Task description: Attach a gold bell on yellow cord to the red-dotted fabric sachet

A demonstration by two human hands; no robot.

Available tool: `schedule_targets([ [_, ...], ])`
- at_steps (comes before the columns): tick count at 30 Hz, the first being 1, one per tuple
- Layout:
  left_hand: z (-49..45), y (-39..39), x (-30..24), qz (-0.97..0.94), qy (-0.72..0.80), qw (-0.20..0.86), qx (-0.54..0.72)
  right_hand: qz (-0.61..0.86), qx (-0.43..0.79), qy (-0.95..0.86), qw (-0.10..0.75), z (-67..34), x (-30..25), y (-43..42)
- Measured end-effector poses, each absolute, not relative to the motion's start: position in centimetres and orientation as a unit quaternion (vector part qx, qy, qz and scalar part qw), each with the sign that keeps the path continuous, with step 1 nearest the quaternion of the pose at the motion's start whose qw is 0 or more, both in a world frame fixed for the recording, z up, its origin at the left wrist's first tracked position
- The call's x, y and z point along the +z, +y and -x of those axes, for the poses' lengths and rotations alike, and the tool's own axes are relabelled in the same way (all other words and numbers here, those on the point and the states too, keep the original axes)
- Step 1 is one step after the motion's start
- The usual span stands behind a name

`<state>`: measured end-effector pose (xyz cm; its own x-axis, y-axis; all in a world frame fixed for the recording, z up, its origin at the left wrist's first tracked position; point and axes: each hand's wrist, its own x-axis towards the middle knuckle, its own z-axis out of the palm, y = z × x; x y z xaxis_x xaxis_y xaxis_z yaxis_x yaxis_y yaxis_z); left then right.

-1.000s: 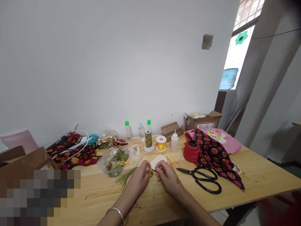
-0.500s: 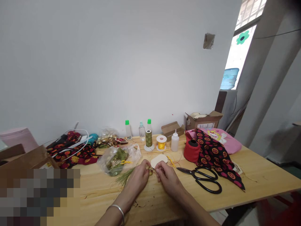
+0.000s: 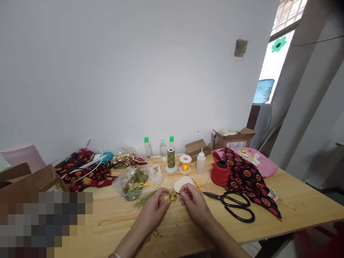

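Observation:
A small gold bell (image 3: 172, 195) stands between my hands on the pine tabletop (image 3: 113, 218), and a thin thread seems to run from it. My left hand (image 3: 153, 211) is curled just left of the bell, with its fingertips almost at it and a green pine sprig (image 3: 143, 200) beneath its edge. My right hand (image 3: 195, 204) is to the bell's right, fingers drawn together, near a pale wooden cutout (image 3: 183, 184). I cannot tell whether either hand holds the thread.
Behind my hands lie a plastic bag of greenery (image 3: 137, 183), a yellow thread spool (image 3: 185, 163), a green thread spool (image 3: 171, 158), and bottles. Black-handled scissors (image 3: 231, 204) and a red thread cone (image 3: 220, 173) stand right. Patterned cloth (image 3: 248, 182) lies beyond them. A pixelated patch hides the lower left.
My hands have drawn slightly apart, leaving the gold bell fully visible between them. My left hand has moved down and away from the cutout's side. The view has shifted slightly.

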<state>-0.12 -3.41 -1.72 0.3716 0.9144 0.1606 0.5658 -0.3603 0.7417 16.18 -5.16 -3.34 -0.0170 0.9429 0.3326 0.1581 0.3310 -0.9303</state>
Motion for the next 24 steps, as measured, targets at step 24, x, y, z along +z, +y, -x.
schedule_targets([
  [24, 1.6, -6.0, -0.5, -0.744, 0.420, 0.452, 0.257, 0.356, 0.234, -0.781, 0.456, -15.9, -0.2, -6.4],
])
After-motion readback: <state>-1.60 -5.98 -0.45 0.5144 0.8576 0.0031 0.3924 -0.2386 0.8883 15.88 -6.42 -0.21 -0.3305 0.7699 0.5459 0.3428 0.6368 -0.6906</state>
